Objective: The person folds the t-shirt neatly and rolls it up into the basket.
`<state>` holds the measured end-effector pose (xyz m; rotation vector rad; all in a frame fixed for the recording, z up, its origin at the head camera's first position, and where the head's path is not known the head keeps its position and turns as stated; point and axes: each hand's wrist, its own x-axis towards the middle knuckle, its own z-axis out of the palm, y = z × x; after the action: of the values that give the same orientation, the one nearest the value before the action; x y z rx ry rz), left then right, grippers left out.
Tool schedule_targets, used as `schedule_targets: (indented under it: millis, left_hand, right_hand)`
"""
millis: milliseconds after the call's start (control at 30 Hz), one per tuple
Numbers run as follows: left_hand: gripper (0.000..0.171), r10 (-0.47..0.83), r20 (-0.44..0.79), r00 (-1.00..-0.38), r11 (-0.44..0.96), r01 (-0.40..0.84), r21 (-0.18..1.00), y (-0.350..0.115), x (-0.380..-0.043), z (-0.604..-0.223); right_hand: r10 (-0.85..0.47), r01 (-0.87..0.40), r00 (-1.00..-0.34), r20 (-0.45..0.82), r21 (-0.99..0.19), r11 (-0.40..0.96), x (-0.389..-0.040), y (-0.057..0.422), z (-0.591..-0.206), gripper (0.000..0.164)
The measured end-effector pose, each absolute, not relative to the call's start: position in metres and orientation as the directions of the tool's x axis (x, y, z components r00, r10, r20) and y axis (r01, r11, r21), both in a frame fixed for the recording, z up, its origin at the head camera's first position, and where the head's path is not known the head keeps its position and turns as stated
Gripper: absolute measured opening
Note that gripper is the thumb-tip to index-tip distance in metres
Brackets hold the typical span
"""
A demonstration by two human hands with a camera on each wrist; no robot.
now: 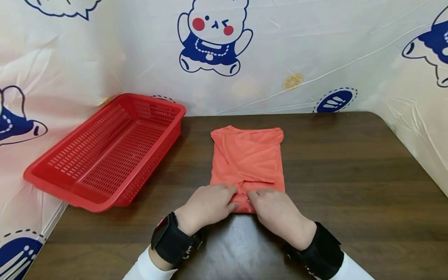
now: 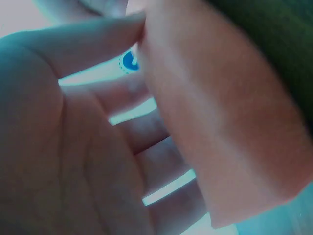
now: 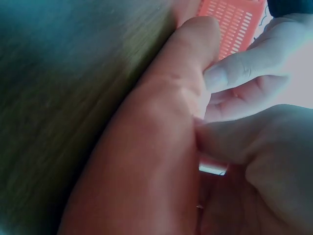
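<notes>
A coral shirt (image 1: 248, 155), folded into a narrow rectangle, lies flat on the dark wooden table with its near end toward me. My left hand (image 1: 211, 204) pinches the left part of that near end between thumb and fingers. On the right part, my right hand (image 1: 278, 212) holds it the same way, and the two hands almost meet at the middle. Seen from the left wrist, the cloth (image 2: 220, 122) forms a thick rounded fold between thumb and fingers. The right wrist view has the fold (image 3: 142, 147) running along both thumbs. Some fingertips are hidden by cloth.
To the left stands a red perforated plastic basket (image 1: 171, 134) with nothing in it, slightly overhanging the table's left edge. The wooden table (image 1: 350, 175) extends to the right of the shirt. A white sheet with cartoon prints (image 1: 280, 39) hangs behind and along the sides.
</notes>
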<state>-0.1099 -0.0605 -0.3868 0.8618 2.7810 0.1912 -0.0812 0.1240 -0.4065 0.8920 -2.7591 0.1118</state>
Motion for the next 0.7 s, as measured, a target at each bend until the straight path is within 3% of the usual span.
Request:
schedule_targets:
  millis: [200, 500, 700]
  left_hand:
    - [0.026, 0.567, -0.273, -0.777, 0.82, 0.502, 0.273, -0.067, -0.115, -0.383]
    - [0.031, 0.542, -0.269, -0.796, 0.837, 0.483, 0.257, -0.069, -0.117, -0.387]
    - [0.032, 0.49, -0.271, -0.829, 0.871, 0.45, 0.196, -0.068, -0.118, -0.394]
  right_hand:
    - [-0.584, -0.6, -0.793, 0.176, -0.055, 0.798, -0.081, 0.123, -0.406, 0.016]
    - [-0.562, -0.579, -0.763, 0.32, 0.048, 0.814, -0.077, 0.121, -0.397, 0.019]
    - [-0.578, -0.579, -0.792, 0.197, 0.062, 0.813, -0.072, 0.12, -0.398, 0.048]
